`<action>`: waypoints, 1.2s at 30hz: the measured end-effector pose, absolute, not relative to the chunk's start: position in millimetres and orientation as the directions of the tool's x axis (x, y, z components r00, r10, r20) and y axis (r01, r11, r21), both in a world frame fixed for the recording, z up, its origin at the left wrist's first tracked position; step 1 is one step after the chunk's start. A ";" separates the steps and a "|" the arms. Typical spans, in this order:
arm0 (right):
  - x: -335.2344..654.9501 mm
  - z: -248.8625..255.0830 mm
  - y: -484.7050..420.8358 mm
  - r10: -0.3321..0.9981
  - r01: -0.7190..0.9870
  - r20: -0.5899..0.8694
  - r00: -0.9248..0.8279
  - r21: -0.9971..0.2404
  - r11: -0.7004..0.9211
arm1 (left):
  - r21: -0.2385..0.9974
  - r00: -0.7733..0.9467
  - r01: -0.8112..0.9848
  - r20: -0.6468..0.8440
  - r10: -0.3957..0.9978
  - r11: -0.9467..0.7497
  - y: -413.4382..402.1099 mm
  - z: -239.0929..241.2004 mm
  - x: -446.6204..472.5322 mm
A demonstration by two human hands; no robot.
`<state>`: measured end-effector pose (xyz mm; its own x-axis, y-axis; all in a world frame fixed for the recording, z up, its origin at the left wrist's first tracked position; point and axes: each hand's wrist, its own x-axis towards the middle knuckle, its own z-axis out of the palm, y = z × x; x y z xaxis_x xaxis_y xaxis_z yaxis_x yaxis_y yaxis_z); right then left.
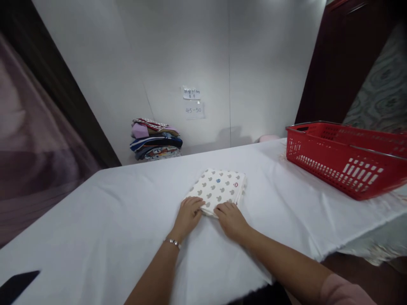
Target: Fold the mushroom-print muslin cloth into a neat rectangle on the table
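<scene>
A folded white cloth (220,187) with a grey pattern lies flat in the middle of the table (111,212), which is covered in white. My left hand (188,215) rests on the cloth's near left corner, fingers bent over its edge. My right hand (231,219) presses on the near right edge, fingers together and flat. A thin bracelet sits on my left wrist. Both hands touch the cloth; neither lifts it.
A red plastic basket (333,163) stands at the table's right end. A stack of folded clothes (155,140) sits at the back left against the white wall. Paper labels (192,101) hang on the wall. A dark object (15,286) lies at the near left corner.
</scene>
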<state>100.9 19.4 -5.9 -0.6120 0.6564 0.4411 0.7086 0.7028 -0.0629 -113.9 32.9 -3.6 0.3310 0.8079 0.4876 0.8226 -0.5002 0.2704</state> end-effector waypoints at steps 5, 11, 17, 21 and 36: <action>100.9 -3.9 17.0 0.655 0.676 0.472 -0.590 -0.155 0.720 | 0.113 0.461 0.825 0.433 0.775 -0.554 23.2 -6.7 -93.0; 124.1 -1.0 41.9 0.722 0.319 0.614 -0.318 -0.648 0.692 | 0.067 0.495 0.832 0.360 0.791 -0.551 20.5 -7.4 -75.5; 180.6 -22.3 99.8 0.921 0.043 0.220 0.323 -0.975 0.218 | 0.012 0.488 0.840 0.417 0.767 -0.542 18.9 -5.7 -74.1; 198.8 -30.0 112.7 0.921 -0.120 0.019 0.389 -0.990 0.071 | -0.051 0.525 0.826 0.432 0.733 -0.562 17.7 -4.8 -67.0; 190.1 -32.5 104.2 0.944 -0.095 0.014 0.329 -0.994 0.048 | 0.215 0.221 0.918 0.420 0.880 -0.333 61.9 -1.1 -157.4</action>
